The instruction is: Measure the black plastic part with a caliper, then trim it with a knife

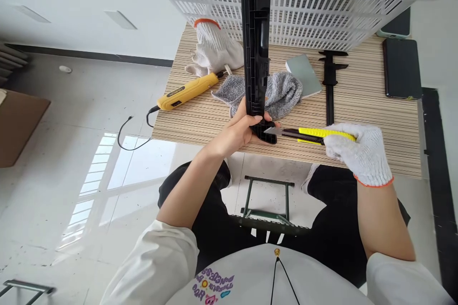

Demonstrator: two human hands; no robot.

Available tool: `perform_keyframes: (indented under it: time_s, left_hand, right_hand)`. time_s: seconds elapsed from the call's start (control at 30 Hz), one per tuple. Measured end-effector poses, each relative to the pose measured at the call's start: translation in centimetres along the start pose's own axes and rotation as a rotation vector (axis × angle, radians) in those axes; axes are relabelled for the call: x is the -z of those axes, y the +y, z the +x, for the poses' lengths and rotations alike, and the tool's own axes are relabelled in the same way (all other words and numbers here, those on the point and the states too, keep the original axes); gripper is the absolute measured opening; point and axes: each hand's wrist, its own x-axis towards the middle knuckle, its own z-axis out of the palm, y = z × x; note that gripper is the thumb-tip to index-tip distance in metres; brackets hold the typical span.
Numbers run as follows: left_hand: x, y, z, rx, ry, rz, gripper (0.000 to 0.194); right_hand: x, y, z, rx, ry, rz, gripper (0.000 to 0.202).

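Note:
A long black plastic part [256, 47] stands tilted away from me, its near end over the table's front edge. My bare left hand [243, 128] is closed around that lower end. In a white knitted glove, my right hand [359, 150] grips a yellow utility knife [322, 134]. The blade points left and meets or nearly meets the part's near end; contact is hard to tell. Behind the part lies a crumpled grey cloth [284, 93].
On the striped table [375, 119] are a yellow corded hand tool [193, 90], a white glove [218, 50], a grey-green block [304, 75], a black caliper [329, 81] and a black phone [402, 67]. A white slatted basket [322, 14] with black parts stands at the back.

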Motion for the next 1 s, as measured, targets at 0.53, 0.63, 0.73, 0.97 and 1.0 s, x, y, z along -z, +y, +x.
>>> perform_keyframes:
  time_s: [0.53, 0.63, 0.73, 0.97, 1.0]
  left_hand:
    - [0.0, 0.0, -1.5, -0.069, -0.032, 0.132, 0.072]
    - [0.0, -0.2, -1.6, -0.079, -0.035, 0.126, 0.064]
    - [0.1, -0.5, -1.7, -0.097, -0.038, 0.148, 0.057]
    - [-0.3, -0.4, -1.8, -0.129, -0.025, 0.163, 0.057]
    - [-0.4, -0.3, -1.7, -0.122, -0.019, 0.151, 0.059]
  right_hand:
    - [-0.1, 0.1, -0.9, 0.027, 0.055, 0.081, 0.014]
    - [-0.1, 0.2, -1.1, 0.014, 0.018, 0.071, 0.012]
    - [0.0, 0.4, -1.2, 0.038, 0.040, 0.093, 0.012]
    - [0.3, 0.9, -1.2, 0.050, -0.004, 0.087, 0.014]
    - [0.4, 0.9, -1.1, 0.048, -0.007, 0.085, 0.014]
